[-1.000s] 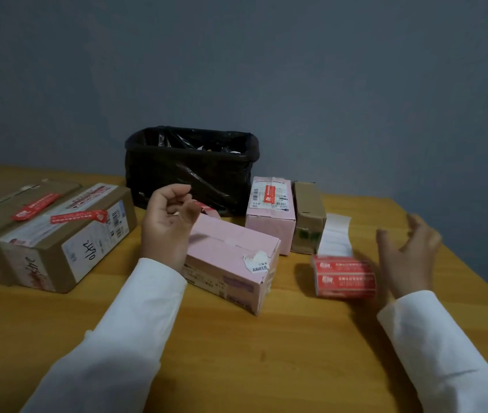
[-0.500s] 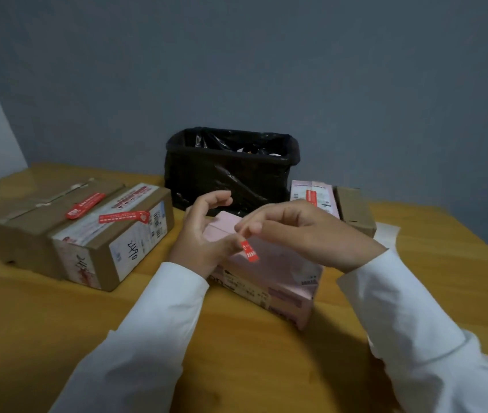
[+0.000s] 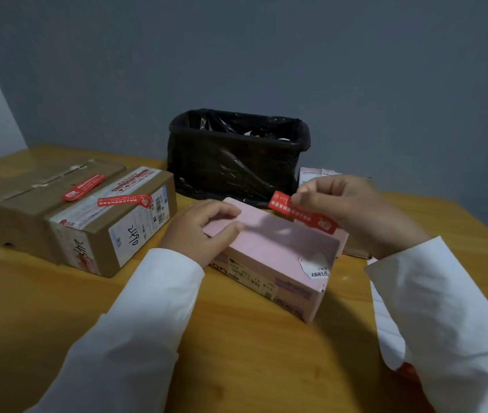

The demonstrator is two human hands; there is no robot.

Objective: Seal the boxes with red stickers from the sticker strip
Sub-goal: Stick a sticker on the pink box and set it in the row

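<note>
The right grip (image 3: pixel 353 210) pinches a red sticker (image 3: pixel 302 214) over the far end of the pink box (image 3: pixel 269 257). The left grip (image 3: pixel 204 231), fingers curled, holds that box's near-left end, mid-desk (image 3: pixel 236 353). What seems the sticker strip (image 3: pixel 391 350) lies by the desk's right edge, mostly hidden.

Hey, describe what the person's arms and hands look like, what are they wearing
Both arms wear loose, plain white long sleeves reaching the wrists. The left hand and right hand are bare: no gloves, rings or watch show. No markings appear on the sleeves.
</note>
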